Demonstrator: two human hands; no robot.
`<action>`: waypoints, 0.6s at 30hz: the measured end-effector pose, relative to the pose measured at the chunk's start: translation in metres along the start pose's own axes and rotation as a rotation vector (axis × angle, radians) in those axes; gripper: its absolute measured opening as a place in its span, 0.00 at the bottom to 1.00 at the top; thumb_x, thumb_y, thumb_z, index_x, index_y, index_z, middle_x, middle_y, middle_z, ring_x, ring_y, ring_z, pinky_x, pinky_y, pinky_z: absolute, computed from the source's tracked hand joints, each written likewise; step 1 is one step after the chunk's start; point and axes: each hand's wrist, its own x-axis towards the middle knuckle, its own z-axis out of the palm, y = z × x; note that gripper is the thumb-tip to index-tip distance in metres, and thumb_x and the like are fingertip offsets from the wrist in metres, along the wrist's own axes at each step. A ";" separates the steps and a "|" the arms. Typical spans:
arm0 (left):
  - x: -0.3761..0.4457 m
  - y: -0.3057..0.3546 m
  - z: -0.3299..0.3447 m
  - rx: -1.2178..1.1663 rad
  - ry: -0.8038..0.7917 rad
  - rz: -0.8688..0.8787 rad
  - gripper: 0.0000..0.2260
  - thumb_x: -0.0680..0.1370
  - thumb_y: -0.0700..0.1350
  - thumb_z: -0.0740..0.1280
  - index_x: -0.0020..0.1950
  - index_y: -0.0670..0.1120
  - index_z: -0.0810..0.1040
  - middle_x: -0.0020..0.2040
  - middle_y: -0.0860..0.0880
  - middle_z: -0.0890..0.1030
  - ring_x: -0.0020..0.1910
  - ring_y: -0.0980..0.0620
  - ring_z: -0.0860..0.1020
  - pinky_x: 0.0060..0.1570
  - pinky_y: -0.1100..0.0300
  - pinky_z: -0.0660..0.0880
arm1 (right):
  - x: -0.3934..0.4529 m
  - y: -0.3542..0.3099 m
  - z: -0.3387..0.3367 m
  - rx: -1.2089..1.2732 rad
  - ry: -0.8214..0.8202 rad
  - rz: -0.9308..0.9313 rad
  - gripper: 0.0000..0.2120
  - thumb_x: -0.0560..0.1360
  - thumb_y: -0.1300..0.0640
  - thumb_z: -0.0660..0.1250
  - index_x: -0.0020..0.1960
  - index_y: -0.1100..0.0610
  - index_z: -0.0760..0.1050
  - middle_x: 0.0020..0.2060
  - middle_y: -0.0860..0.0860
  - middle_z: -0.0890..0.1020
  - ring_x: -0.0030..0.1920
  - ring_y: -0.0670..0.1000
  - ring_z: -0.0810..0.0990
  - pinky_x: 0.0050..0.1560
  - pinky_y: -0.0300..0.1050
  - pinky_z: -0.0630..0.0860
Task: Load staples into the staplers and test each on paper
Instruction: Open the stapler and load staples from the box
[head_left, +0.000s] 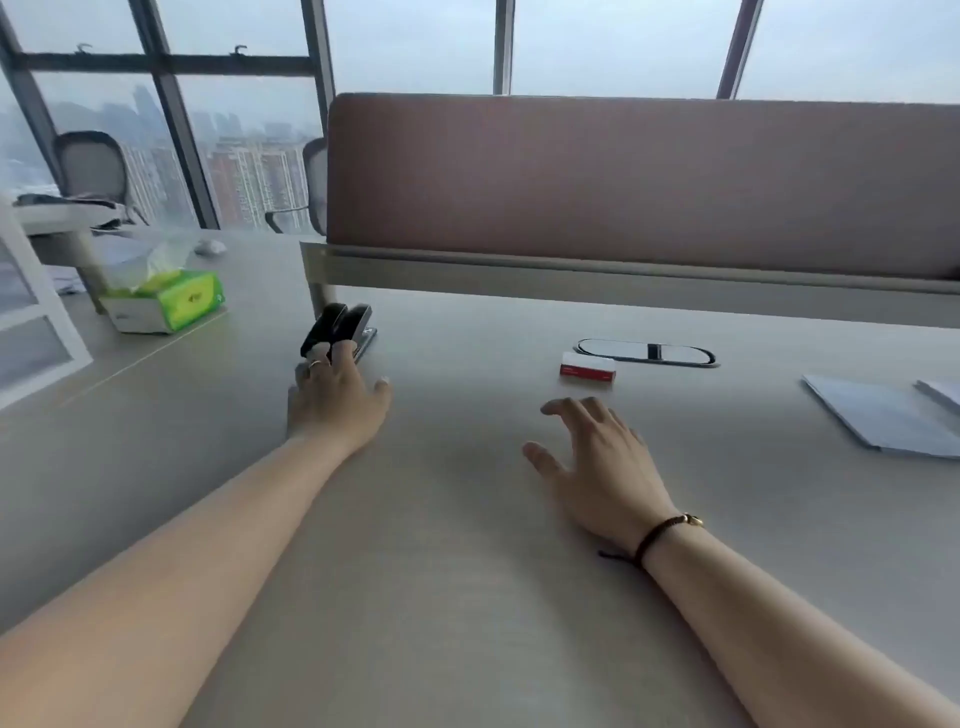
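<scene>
Two black staplers (340, 326) lie side by side on the grey desk (457, 519), near the foot of the partition. My left hand (335, 397) reaches to them, its fingertips touching their near ends, fingers spread and not closed around either. A small red and white staple box (587, 369) lies right of centre. My right hand (597, 457) hovers open just in front of the box, apart from it. White paper sheets (883, 415) lie at the far right.
A brown partition screen (623, 182) on a grey rail crosses the back of the desk. An oval cable port (647, 352) sits behind the staple box. A green tissue pack (166, 301) stands at the left. Office chairs and windows lie beyond.
</scene>
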 end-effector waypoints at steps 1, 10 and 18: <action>0.010 -0.001 0.003 0.048 0.026 0.019 0.26 0.76 0.55 0.64 0.70 0.45 0.65 0.73 0.39 0.65 0.69 0.36 0.65 0.66 0.43 0.66 | 0.004 0.002 0.003 -0.007 0.010 -0.022 0.24 0.75 0.38 0.62 0.67 0.45 0.68 0.63 0.47 0.74 0.65 0.51 0.71 0.61 0.49 0.67; 0.072 0.005 0.031 0.264 0.223 0.062 0.12 0.77 0.43 0.63 0.59 0.41 0.73 0.59 0.34 0.76 0.59 0.35 0.71 0.56 0.45 0.68 | 0.011 0.016 0.010 -0.010 0.003 -0.050 0.22 0.74 0.37 0.61 0.66 0.41 0.67 0.61 0.43 0.72 0.64 0.47 0.69 0.63 0.43 0.64; 0.049 0.022 0.030 0.074 0.081 0.235 0.14 0.80 0.46 0.60 0.65 0.45 0.68 0.55 0.37 0.79 0.56 0.36 0.76 0.49 0.47 0.72 | 0.012 0.017 0.010 0.009 0.017 -0.015 0.23 0.74 0.38 0.61 0.66 0.44 0.67 0.62 0.46 0.73 0.65 0.50 0.70 0.64 0.45 0.64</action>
